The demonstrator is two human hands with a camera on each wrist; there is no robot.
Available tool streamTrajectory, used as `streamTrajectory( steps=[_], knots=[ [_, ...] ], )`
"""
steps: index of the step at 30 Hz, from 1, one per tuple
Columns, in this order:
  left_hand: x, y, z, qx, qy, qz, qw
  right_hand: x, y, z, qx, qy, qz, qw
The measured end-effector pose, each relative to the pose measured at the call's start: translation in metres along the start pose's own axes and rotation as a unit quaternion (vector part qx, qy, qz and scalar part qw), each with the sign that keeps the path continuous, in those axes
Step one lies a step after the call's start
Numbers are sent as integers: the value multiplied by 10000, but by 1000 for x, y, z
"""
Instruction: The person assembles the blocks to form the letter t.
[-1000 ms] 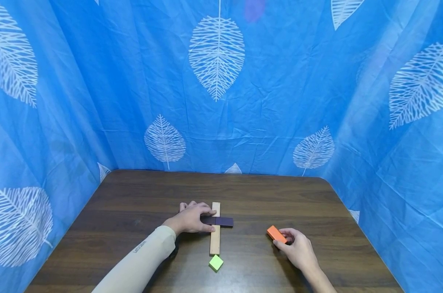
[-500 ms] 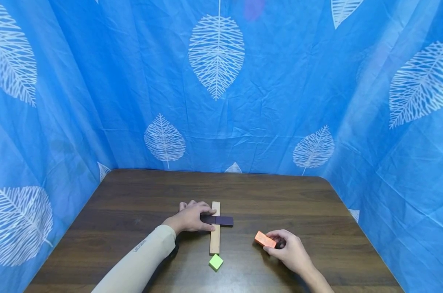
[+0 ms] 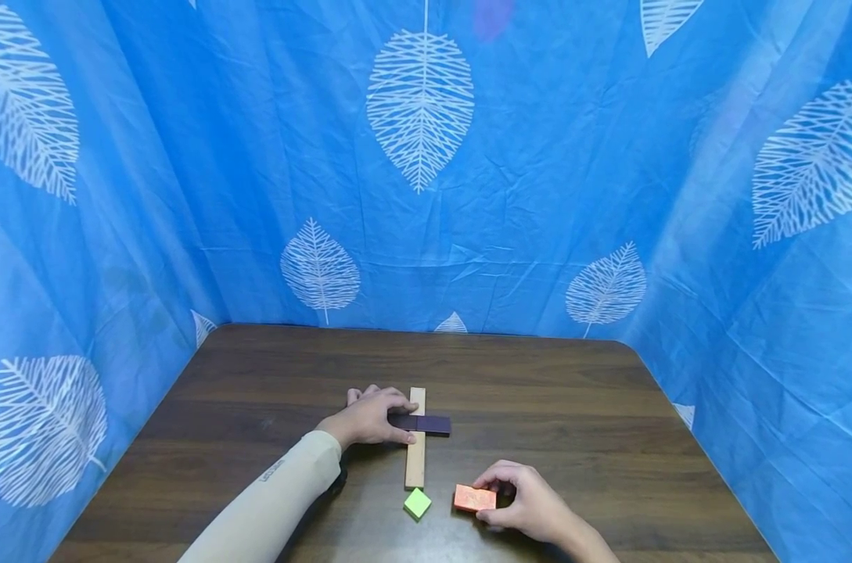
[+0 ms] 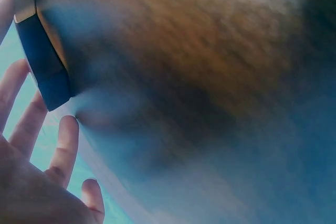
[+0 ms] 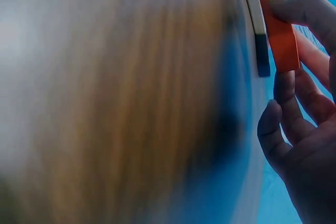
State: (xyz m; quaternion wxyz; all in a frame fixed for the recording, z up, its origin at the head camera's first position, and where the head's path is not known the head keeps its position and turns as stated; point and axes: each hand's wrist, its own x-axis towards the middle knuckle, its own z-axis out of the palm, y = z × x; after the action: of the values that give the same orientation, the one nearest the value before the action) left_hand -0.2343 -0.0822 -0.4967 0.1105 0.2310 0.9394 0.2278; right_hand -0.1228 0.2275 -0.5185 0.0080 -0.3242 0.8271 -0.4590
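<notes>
A narrow light wooden strip (image 3: 415,461) lies lengthwise on the table, crossed by dark purple blocks (image 3: 434,425) that meet at a seam. Over the left arm of that cross rests my left hand (image 3: 369,417), thumb and index fingertips at the strip on either side of the dark piece. Its other fingers are spread and fairly straight in the left wrist view, beside a dark block (image 4: 44,59). My right hand (image 3: 527,502) pinches an orange block (image 3: 474,498) between thumb and fingers, low over or on the table. A green block (image 3: 417,504) sits cornerwise at the strip's near end.
The brown wooden table (image 3: 292,360) has rounded far corners. A blue curtain (image 3: 426,234) with white leaf prints surrounds it at the back and sides. Much of both wrist views is blurred tabletop.
My right hand has brought the orange block leftward and nearer to me, turning it so it lies more crosswise beside the green block. The left hand has stayed in place.
</notes>
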Motion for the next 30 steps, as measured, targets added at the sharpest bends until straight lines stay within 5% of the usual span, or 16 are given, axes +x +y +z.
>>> streamTrajectory(
  steps=[12, 30],
  knots=[
    [-1, 0, -1, -13, 2, 13, 10000, 10, -8, 16, 75, -806, -69, 9967],
    [2, 1, 1, 12, -21, 8, 10000, 21, -16, 25, -330, -1021, -103, 9942]
  ],
)
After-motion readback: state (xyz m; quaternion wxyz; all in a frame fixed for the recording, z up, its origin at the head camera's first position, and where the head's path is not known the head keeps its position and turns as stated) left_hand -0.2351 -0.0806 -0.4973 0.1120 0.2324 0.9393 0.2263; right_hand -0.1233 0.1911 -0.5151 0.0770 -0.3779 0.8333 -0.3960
